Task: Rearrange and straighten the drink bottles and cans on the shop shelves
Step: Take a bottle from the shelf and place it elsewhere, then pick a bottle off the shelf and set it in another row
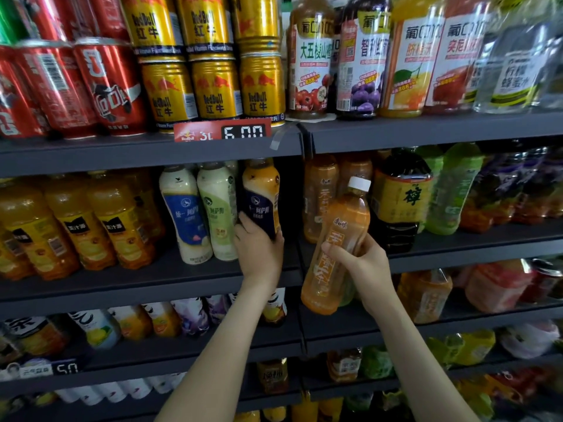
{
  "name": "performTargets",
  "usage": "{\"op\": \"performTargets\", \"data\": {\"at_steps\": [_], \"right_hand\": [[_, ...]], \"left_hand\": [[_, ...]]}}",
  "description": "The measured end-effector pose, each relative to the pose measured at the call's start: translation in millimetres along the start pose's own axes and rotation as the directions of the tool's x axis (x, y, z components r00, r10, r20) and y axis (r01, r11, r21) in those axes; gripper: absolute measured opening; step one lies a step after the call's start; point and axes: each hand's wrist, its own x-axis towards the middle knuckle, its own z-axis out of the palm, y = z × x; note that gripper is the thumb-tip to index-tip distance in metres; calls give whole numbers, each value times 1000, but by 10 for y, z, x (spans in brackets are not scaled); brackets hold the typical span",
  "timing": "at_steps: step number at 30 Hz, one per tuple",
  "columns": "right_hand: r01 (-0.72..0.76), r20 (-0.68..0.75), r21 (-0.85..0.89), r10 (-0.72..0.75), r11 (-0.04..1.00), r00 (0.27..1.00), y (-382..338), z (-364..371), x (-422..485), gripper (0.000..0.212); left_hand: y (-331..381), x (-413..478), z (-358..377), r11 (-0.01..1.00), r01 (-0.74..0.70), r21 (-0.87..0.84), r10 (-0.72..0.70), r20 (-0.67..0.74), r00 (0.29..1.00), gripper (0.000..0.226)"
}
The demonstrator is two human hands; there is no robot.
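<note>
At the second shelf [152,287]: my left hand [259,248] grips a navy-labelled bottle [262,199]; my right hand [362,263] fingers clamp a tilted orange tea bottle [338,239].

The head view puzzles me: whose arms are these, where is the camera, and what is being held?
There is no machine here. These are a person's two bare arms, filmed by a wide-angle camera worn on the head that looks forward and down; that is why the picture bends at its edges. In front stand shop shelves packed with drinks: red cans and gold cans on the top shelf, tall juice bottles beside them, and more bottles on the shelves below. The left hand grips a dark-labelled bottle standing at the end of a row on the next shelf down. The right hand holds an orange bottle with a white cap, tilted, in front of the shelves and resting on none of them.
</note>
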Motion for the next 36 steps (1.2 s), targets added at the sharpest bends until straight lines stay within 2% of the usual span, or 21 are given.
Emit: {"op": "performTargets", "data": {"at_steps": [3, 9, 12, 17, 21, 26, 29, 32, 36], "right_hand": [[-3, 27, 12, 3, 1000, 1000, 22, -49, 56, 41], [-2, 111, 35, -2, 999, 994, 31, -75, 155, 36], [-19, 140, 80, 7, 997, 990, 63, -66, 146, 35], [-38, 155, 73, 27, 997, 987, 152, -96, 59, 38], [-39, 106, 25, 36, 999, 994, 140, -204, 13, 39], [-56, -13, 53, 57, 997, 998, 94, -329, -93, 42], [-53, -101, 59, 59, 997, 993, 46, -441, -214, 36], [-53, -197, 35, 59, 998, 979, 23, -611, -321, 36], [-63, -321, -11, 57, 998, 946, 0, -915, -436, 33]], "left_hand": [[-59, -73, -3, 996, -46, -78, 41, -59, 997, 70], [-84, -134, -91, 991, 14, -134, -20, -42, 999, 71], [-55, -118, -113, 995, 34, -90, -35, -11, 999, 69], [32, -76, -5, 993, -45, 105, 43, 26, 999, 70], [44, -68, 2, 996, -8, 92, 5, 29, 1000, 71], [75, -270, -45, 993, 2, -118, 5, 59, 998, 80], [220, -528, -73, 978, -112, -177, 125, 60, 990, 76], [393, -691, -18, 936, -218, -275, 266, 151, 952, 63], [655, -804, 170, 894, -225, -387, 334, 241, 911, 57]]}}
